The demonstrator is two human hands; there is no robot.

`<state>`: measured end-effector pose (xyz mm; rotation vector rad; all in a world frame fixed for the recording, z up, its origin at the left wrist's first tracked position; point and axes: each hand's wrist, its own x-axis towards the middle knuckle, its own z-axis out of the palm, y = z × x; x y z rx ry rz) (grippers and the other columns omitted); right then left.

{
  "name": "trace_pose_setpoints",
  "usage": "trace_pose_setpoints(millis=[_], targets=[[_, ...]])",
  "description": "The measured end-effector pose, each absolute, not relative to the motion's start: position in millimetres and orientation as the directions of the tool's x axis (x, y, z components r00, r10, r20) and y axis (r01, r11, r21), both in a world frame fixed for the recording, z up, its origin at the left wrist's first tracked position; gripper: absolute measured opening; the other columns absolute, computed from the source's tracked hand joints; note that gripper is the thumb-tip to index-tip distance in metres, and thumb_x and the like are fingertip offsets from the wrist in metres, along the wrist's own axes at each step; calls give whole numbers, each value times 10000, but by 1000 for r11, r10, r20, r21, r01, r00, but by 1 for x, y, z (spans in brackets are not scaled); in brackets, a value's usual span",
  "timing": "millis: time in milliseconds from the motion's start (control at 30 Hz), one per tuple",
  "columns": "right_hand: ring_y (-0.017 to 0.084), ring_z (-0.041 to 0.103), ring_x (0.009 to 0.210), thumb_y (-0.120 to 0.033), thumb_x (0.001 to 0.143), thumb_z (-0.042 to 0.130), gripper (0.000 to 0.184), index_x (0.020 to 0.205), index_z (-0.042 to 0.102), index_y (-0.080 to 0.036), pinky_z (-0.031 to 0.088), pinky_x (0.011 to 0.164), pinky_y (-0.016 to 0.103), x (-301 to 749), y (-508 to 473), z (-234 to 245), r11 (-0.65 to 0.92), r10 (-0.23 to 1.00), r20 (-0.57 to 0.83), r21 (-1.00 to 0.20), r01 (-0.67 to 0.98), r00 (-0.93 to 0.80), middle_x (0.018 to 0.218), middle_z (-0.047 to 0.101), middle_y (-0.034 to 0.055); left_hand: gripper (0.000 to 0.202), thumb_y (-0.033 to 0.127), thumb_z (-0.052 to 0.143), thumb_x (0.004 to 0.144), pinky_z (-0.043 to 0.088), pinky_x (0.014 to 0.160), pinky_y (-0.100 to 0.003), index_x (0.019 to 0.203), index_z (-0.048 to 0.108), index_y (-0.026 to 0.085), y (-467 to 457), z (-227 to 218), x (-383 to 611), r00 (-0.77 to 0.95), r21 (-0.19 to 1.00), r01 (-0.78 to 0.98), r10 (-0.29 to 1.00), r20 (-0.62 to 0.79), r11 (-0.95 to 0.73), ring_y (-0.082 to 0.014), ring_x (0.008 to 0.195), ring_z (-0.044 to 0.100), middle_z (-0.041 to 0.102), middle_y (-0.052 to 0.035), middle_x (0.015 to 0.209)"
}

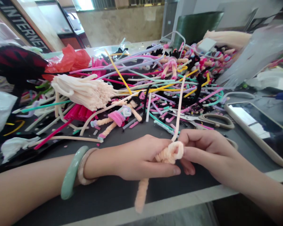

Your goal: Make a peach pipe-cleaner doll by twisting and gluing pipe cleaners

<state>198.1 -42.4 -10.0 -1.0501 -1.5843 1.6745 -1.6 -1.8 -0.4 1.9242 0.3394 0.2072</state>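
My left hand [143, 158] is closed around a peach pipe-cleaner piece [171, 153], a coiled body with a loop at its right end. A twisted peach limb hangs below my palm, and one straight pale stem rises from the piece. My right hand [207, 153] pinches at the loop's right side with thumb and fingers. What lies inside my left palm is hidden. Beyond my hands lies a finished pipe-cleaner doll [120, 117] with pink and pale blue windings.
Scissors [212, 121] lie past my right hand, beside a phone [264, 125]. A cream pipe-cleaner bundle [82, 91] rests at left. Loose coloured stems and several small dolls [171, 66] cover the table's back. The pale table edge [179, 204] runs near me.
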Motion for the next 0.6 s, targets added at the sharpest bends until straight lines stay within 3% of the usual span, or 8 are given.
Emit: trace_pose_setpoints(millis=[467, 600], targets=[[55, 479, 510, -276, 879, 620, 208, 710, 589, -159, 349, 482, 177, 197, -42, -11, -138, 856, -156, -988, 73, -492, 555, 543, -44, 196, 168, 523, 921, 426, 875, -137, 1077, 641, 148, -2, -1, -1, 941, 942, 110, 338, 3, -316, -97, 1007, 614, 663, -30, 1093], [53, 465, 499, -267, 879, 615, 222, 687, 571, -165, 329, 468, 178, 198, -43, -11, -137, 849, -162, -987, 87, -503, 540, 542, -47, 186, 181, 535, 917, 430, 884, -154, 1057, 658, 187, -2, -1, -1, 943, 940, 120, 332, -7, -320, -104, 1001, 623, 682, -10, 1073]])
